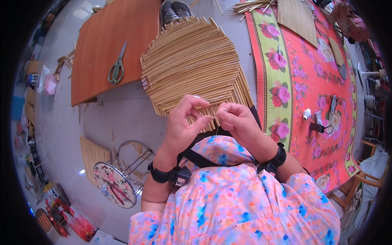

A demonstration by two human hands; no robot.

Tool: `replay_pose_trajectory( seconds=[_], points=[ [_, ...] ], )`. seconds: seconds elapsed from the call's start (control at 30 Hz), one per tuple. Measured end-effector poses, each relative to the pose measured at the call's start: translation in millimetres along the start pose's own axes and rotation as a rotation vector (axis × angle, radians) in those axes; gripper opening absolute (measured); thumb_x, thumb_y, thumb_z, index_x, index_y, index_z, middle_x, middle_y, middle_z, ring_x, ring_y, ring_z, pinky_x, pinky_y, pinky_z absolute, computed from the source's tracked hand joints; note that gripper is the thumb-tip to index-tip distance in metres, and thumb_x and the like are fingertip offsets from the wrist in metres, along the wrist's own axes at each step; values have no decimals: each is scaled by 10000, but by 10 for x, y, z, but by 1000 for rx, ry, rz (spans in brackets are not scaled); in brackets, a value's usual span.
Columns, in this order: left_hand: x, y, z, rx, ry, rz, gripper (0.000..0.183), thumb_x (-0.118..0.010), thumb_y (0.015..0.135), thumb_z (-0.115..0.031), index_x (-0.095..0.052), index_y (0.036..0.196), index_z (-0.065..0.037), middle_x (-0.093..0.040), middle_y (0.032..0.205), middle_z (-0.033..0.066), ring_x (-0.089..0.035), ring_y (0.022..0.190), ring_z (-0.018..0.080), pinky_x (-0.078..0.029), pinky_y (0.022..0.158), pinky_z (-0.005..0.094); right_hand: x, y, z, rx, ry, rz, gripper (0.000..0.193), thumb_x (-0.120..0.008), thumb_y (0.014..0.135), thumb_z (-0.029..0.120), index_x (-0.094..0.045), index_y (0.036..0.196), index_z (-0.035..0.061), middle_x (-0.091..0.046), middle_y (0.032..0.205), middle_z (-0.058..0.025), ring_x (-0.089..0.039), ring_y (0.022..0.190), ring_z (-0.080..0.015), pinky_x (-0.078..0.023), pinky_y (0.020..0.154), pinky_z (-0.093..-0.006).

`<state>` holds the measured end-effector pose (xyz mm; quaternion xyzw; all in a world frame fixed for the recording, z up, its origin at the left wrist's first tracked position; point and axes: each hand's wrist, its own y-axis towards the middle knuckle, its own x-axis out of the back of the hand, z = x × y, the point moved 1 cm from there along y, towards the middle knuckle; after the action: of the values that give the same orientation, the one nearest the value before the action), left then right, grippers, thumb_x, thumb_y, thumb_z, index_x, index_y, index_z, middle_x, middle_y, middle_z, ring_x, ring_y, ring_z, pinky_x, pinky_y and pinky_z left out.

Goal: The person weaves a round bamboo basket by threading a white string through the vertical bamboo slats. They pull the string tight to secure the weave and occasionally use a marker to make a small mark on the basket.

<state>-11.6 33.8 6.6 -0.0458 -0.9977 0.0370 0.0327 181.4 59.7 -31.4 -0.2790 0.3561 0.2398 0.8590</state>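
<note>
A rounded panel of tan reed-like sticks point(192, 65), laid side by side, rests before my lap. Over its near edge, my left hand point(188, 116) and my right hand point(237, 119) come close together. Between them runs a thin pale thread point(215, 130), whose loose end hangs down toward my lap. My right thumb and forefinger are pinched on the thread. The left thumb and forefinger are also drawn in around it, the other fingers curled. Whether the thread passes through the sticks is hidden by my hands.
Green-handled scissors point(116, 71) lie on an orange-brown table point(92, 45) at left. Below stands a round floral stool point(114, 185) bearing red-handled pliers point(118, 192). At right, a flowered cloth point(302, 143) covers a table with another stick panel point(297, 20) and small tools.
</note>
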Motion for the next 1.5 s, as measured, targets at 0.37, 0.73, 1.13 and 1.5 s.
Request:
replay_pose_trajectory(
  seconds=[0.37,0.73,1.13,1.5],
  points=[
    [-55,-64,96,-711,438,-14,335,-840,716,-3,-758,1018,-123,-627,1071,104,-611,831,196,-523,707,302,-1,-23,-125,-298,220,69,88,-663,967,166,-681,991,83,-604,828,47,-481,678,-23,-373,580,-180],
    [84,-219,-238,-427,-349,-140,121,-745,881,-70,-648,945,-36,-676,954,170,-632,712,165,-512,610,248,71,-31,-10,-294,-149,-100,87,-705,929,158,-691,961,77,-603,858,60,-516,724,-17,-406,636,-169],
    [419,-299,-386,-356,-254,41,105,-767,814,-12,-667,843,-17,-693,713,87,-653,635,202,-464,594,320,360,-4,156,196,-922,-252,138,-678,934,103,-715,1051,39,-626,916,7,-486,657,-20,-412,586,-190],
    [617,-405,-262,-235,-171,271,106,-785,799,-25,-684,825,-8,-696,686,91,-659,597,210,-493,607,323,416,80,81,667,-1935,44,386,-647,808,75,-664,1193,95,-624,1169,-70,-589,1097,-273,-505,921,-391]
  ],
)
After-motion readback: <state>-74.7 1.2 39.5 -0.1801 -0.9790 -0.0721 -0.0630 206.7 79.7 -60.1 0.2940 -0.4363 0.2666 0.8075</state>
